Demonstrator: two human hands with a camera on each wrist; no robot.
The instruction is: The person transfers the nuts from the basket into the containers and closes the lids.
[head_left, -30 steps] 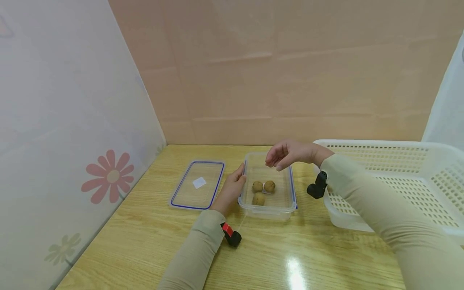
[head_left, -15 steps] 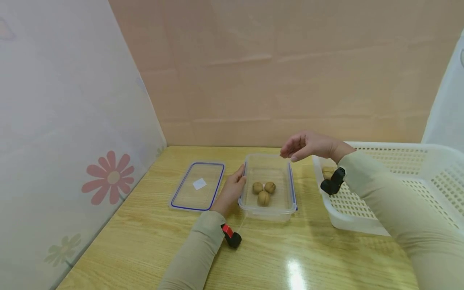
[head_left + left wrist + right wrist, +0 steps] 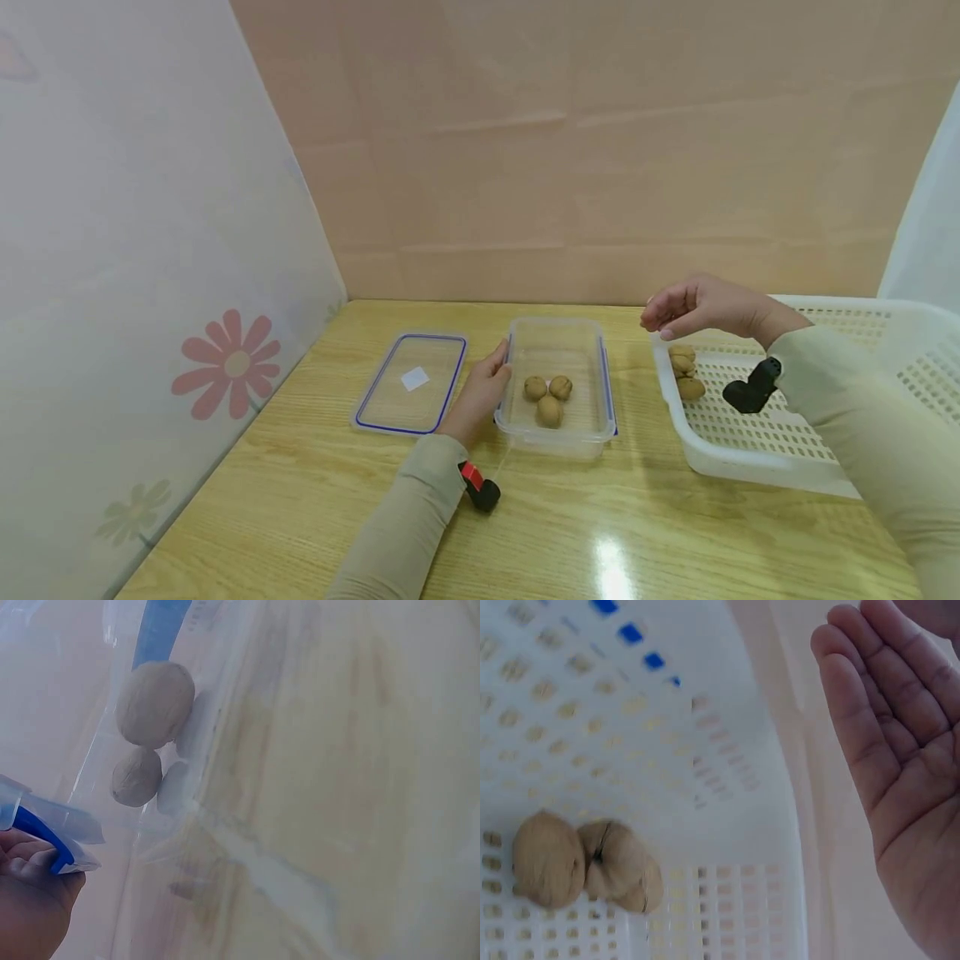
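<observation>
A clear plastic container [image 3: 556,439] with blue clips stands mid-table and holds three walnuts [image 3: 550,411]. My left hand [image 3: 495,371] grips its left rim, thumb over the edge; in the left wrist view its fingers [image 3: 30,900] curl by a blue clip [image 3: 41,836] with two walnuts [image 3: 154,701] beyond. My right hand [image 3: 663,321] hovers empty, fingers relaxed, above the left end of a white perforated basket [image 3: 750,471]. In the right wrist view the open palm [image 3: 892,765] faces the basket floor, where a few walnuts [image 3: 585,859] lie in the corner.
The container's lid [image 3: 411,382], clear with a blue seal, lies flat on the wooden table [image 3: 300,500] left of the container. A flowered panel [image 3: 150,292] closes the left side and a beige wall [image 3: 562,167] the back.
My right hand has travelled right, from above the container to above the basket's left end. The left hand and container have stayed put.
</observation>
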